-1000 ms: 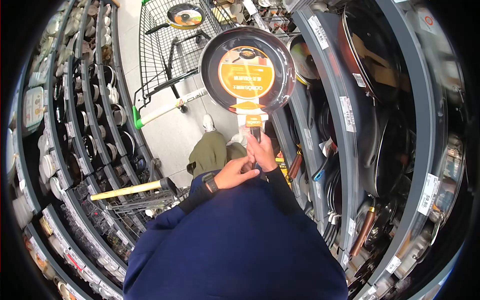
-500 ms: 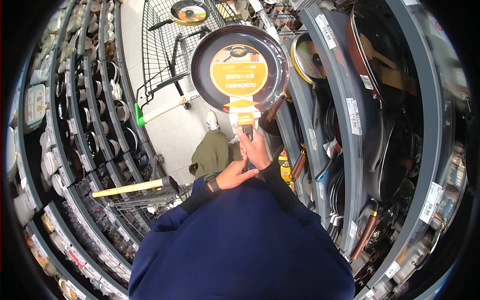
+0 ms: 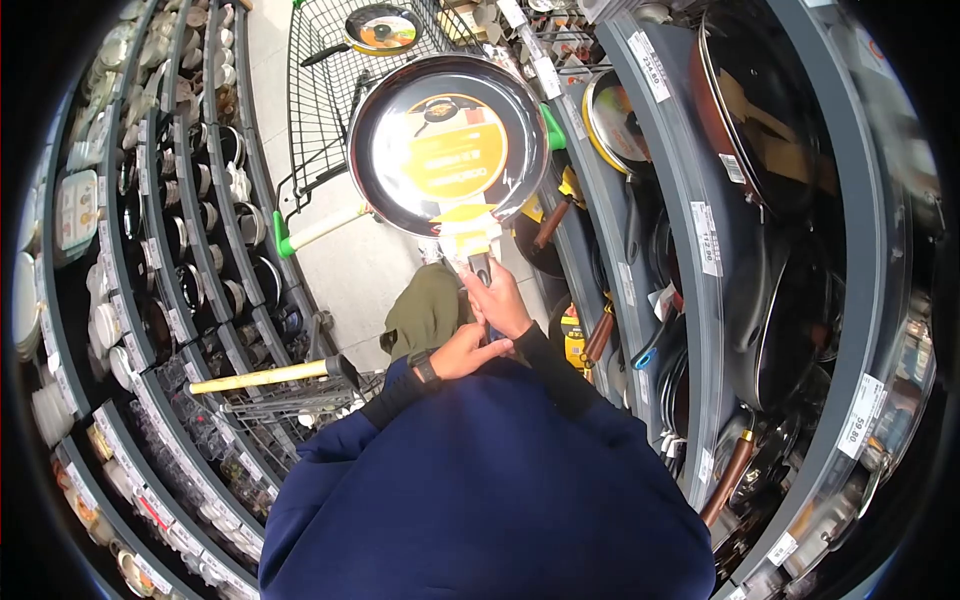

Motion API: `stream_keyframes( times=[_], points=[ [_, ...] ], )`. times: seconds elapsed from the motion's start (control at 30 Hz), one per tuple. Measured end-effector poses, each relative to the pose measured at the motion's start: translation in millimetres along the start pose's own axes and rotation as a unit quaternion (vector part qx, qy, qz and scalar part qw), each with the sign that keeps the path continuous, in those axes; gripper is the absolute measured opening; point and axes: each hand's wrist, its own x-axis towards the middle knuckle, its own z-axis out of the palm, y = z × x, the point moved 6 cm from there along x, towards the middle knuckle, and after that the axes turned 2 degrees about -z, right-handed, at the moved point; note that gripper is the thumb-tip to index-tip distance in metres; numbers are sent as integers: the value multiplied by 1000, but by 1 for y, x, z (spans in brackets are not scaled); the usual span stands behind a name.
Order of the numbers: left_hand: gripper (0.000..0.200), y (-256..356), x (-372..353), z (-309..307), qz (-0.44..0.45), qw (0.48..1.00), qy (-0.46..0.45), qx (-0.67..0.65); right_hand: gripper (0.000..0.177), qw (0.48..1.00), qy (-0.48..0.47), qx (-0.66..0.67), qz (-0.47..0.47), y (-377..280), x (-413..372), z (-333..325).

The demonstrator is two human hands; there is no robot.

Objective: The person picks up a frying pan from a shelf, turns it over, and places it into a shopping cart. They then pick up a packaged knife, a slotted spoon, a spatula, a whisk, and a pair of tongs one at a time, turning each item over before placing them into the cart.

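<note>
A large dark frying pan (image 3: 520, 160) with a round orange and white label (image 3: 455, 150) is held out in front of me, its inside facing up. Bright glare washes over part of the label. My right hand (image 3: 498, 300) is closed round the black handle (image 3: 481, 268), close to a cardboard tag. Just below, my left hand (image 3: 462, 352) closes round the lower end of the handle; its fingers are partly hidden. Beyond the pan, a second, smaller pan with a label (image 3: 384, 30) lies in a wire shopping cart (image 3: 315, 120).
Shelves of pans (image 3: 760, 290) with price tags line the right side. Shelves of bowls and dishes (image 3: 190, 270) run along the left. Another cart with a yellow handle bar (image 3: 260, 377) stands by my left side. Tiled floor (image 3: 345, 265) shows between.
The frying pan has shifted left and slightly toward me, and glare now covers more of its label. Both hands keep hold of the handle.
</note>
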Motion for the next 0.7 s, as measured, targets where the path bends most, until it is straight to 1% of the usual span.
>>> stream_keyframes(
  times=[0.07, 0.17, 0.3, 0.4, 0.47, 0.5, 0.57, 0.6, 0.67, 0.7],
  points=[
    [36, 3, 0, -4, 21, 999, 34, -26, 23, 1000, -2, -18, -18, -3, 4, 2],
    [34, 12, -1, -7, 12, 998, 43, -37, 26, 999, -22, -25, -6, -3, 8, 6],
    [34, 3, -1, -11, 16, 995, 70, -65, 26, 999, -34, -17, 3, 0, 14, 10],
    [34, 0, 0, -11, 2, 996, 61, -59, 26, 999, -44, -6, -2, -1, 17, 11],
    [33, -1, 2, -11, 7, 999, 39, -12, 25, 998, -59, 1, 33, -2, 16, 10],
    [33, 2, 1, -11, 7, 999, 41, -11, 25, 998, -61, 2, 32, -2, 17, 9],
    [33, 5, 0, -9, 0, 996, 49, -73, 25, 997, -74, -1, 17, -2, 19, 8],
    [33, 9, 0, -8, -1, 996, 50, -72, 25, 997, -75, 0, 17, -5, 20, 7],
    [33, 14, 2, -6, -23, 981, 45, -190, 32, 997, -72, -3, -8, -15, 21, 6],
    [33, 16, 1, -7, -25, 981, 44, -189, 32, 997, -72, 0, -7, -13, 22, 3]
  ],
)
